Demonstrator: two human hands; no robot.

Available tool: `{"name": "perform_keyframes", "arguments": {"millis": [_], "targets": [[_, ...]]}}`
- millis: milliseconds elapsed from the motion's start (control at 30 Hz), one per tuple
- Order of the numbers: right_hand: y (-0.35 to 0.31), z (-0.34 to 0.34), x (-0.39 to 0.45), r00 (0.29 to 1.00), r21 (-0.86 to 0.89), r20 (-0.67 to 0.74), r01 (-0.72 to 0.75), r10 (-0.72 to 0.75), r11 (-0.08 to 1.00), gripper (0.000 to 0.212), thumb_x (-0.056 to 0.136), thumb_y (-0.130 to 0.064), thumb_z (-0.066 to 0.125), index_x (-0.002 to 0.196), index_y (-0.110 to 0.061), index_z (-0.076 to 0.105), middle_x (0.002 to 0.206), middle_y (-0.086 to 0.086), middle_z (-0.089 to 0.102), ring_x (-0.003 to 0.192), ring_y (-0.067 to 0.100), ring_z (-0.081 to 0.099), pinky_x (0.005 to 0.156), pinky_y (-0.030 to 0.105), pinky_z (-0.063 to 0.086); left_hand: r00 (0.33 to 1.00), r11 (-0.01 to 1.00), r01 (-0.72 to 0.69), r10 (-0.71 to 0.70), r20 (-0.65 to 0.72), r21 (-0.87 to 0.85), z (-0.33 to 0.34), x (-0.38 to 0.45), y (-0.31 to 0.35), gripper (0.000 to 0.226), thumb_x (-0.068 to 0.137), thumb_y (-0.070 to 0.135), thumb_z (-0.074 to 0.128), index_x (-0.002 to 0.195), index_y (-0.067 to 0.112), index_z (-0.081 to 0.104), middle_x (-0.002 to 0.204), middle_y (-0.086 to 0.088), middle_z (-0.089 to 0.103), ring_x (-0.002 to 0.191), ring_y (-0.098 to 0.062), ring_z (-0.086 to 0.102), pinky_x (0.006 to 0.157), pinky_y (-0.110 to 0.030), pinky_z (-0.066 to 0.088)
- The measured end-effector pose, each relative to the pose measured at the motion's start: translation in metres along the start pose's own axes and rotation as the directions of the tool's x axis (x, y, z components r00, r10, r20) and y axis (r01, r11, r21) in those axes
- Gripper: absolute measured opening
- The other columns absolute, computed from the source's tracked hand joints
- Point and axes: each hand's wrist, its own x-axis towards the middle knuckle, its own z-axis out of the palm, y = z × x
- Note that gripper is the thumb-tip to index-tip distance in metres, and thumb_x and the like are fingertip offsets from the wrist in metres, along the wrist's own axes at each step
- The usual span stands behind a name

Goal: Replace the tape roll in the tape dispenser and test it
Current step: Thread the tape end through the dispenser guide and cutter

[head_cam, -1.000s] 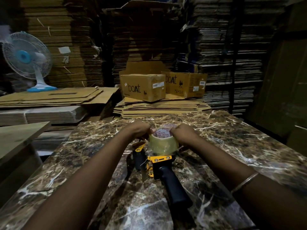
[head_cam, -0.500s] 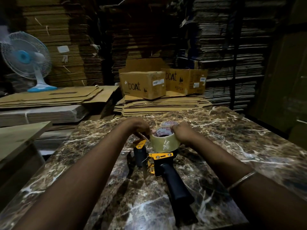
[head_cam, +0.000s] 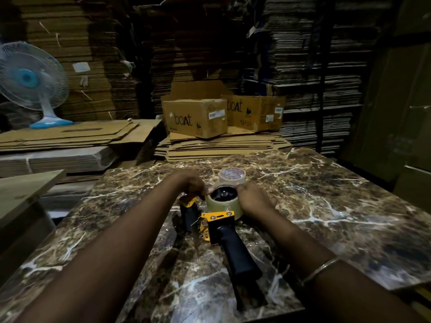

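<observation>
Dispenser: yellow-and-black tape dispenser [head_cam: 219, 226] lies on its side on the marble table [head_cam: 326, 206], black handle pointing toward the person.
Roll: clear tape roll [head_cam: 222, 203] sits over the dispenser's dark hub, at the end of the dispenser farthest from the handle; it looks seated or nearly so.
Second roll: another tape roll [head_cam: 232, 176], with a white core printed in red, lies flat on the table just beyond the dispenser, touching or almost touching the mounted roll.
Left hand: left hand [head_cam: 190, 184] is curled at the near-left edge of the mounted roll, just above the dispenser's yellow front bracket; fingertips seem to pinch the roll's rim or a tape end, which one I cannot tell.
Right hand: right hand [head_cam: 253, 199] cups the right side of the mounted roll, fingers bent round it, pressing or steadying.
Progress: roll appears to be on the hub, so the swap looks mostly done. Judged left: thread the tape end through the front of the dispenser, then test a pull.
Writing: red print on the second roll's core is too small to read. Two cardboard boxes [head_cam: 196, 117] well beyond the dispenser, on flattened cardboard, carry the word "boAt" in dark letters; their small white labels are unreadable.
Other: fan [head_cam: 30, 80] stands far left of the dispenser.
</observation>
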Motion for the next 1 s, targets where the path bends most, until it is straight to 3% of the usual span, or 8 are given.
{"name": "perform_keyframes", "arguments": {"millis": [100,200,467,533,667,800,900,1000], "targets": [[0.005,0.002,0.002,0.998,-0.004,0.06,-0.022,0.022,1.0,0.052,0.096,-0.048,0.023,0.124,-0.025,0.062,0.138,0.008,0.052,0.129,0.032,0.044,0.105,0.054,0.017,0.999,0.999,0.027,-0.027,0.024,-0.021,0.001,0.003,0.001,0.032,0.092,0.044,0.062,0.095,0.014,0.073,0.106,-0.007,0.062,0.092,-0.02,0.054,0.078,-0.032,0.042],[0.009,0.002,-0.006,0.995,-0.015,0.096,-0.022,0.023,1.0,0.053,0.101,-0.049,0.017,0.141,-0.032,0.047,0.158,0.005,0.032,0.147,0.032,0.019,0.113,0.058,0.005,0.998,0.994,0.059,-0.06,-0.004,-0.097,0.004,0.003,0.005,0.027,0.09,0.033,0.069,0.071,0.015,0.062,0.077,-0.002,0.052,0.064,-0.013,0.045,0.055,-0.025,0.037],[0.006,0.007,-0.024,0.997,-0.034,0.065,-0.027,0.029,0.999,0.054,0.103,-0.047,0.011,0.15,-0.03,0.033,0.162,0.007,0.025,0.152,0.031,0.008,0.116,0.056,0.003,0.997,0.96,0.02,-0.041,-0.072,-0.28,0.009,-0.001,0.0,0.028,0.088,0.027,0.071,0.07,0.014,0.054,0.068,-0.001,0.047,0.058,-0.012,0.041,0.054,-0.024,0.035],[0.005,0.005,-0.026,0.997,-0.012,0.064,-0.04,0.04,0.999,0.055,0.103,-0.049,0.011,0.151,-0.031,0.031,0.162,0.006,0.025,0.152,0.03,0.008,0.117,0.054,0.004,0.993,0.95,-0.033,-0.003,-0.116,-0.312,0.014,-0.005,-0.002,0.021,0.089,0.024,0.07,0.078,0.01,0.059,0.076,-0.002,0.055,0.067,-0.013,0.049,0.058,-0.025,0.041],[0.003,0.0,-0.025,0.995,-0.027,0.084,-0.054,0.056,0.998,0.055,0.102,-0.052,0.012,0.151,-0.033,0.032,0.162,0.005,0.027,0.151,0.029,0.012,0.116,0.055,0.005,0.98,0.878,-0.133,0.049,-0.191,-0.46,0.024,-0.007,-0.014,0.034,0.083,0.027,0.076,0.111,0.007,0.072,0.126,-0.014,0.067,0.12,-0.029,0.059,0.099,-0.041,0.046],[0.002,-0.006,-0.025,0.999,-0.005,0.009,-0.033,0.033,0.999,0.051,0.103,-0.052,0.023,0.13,-0.026,0.056,0.139,0.007,0.057,0.133,0.03,0.043,0.114,0.054,0.013,0.934,0.775,-0.237,0.017,-0.356,-0.585,0.042,-0.008,-0.03,0.038,0.079,0.043,0.077,0.103,0.014,0.077,0.114,-0.003,0.072,0.098,-0.016,0.062,0.078,-0.026,0.044],[0.002,-0.009,-0.016,0.999,0.053,-0.036,-0.02,0.022,0.998,0.035,0.101,-0.049,0.036,0.111,-0.025,0.06,0.12,0.006,0.066,0.101,0.024,0.053,0.107,0.049,0.026,0.879,0.661,-0.298,-0.09,-0.468,-0.689,0.049,-0.014,-0.042,0.051,0.076,0.06,0.072,0.092,0.012,0.079,0.095,-0.004,0.075,0.085,-0.017,0.067,0.076,-0.03,0.05],[0.002,-0.01,-0.007,0.996,0.127,-0.072,0.066,-0.057,0.99,0.027,0.097,-0.046,0.045,0.104,-0.026,0.062,0.11,0.004,0.07,0.092,0.023,0.059,0.097,0.048,0.045,0.874,0.631,-0.311,-0.104,-0.474,-0.711,0.055,-0.022,-0.057,0.025,0.074,0.041,0.082,0.086,0.02,0.078,0.091,0.003,0.073,0.084,-0.015,0.066,0.066,-0.026,0.05]]}}
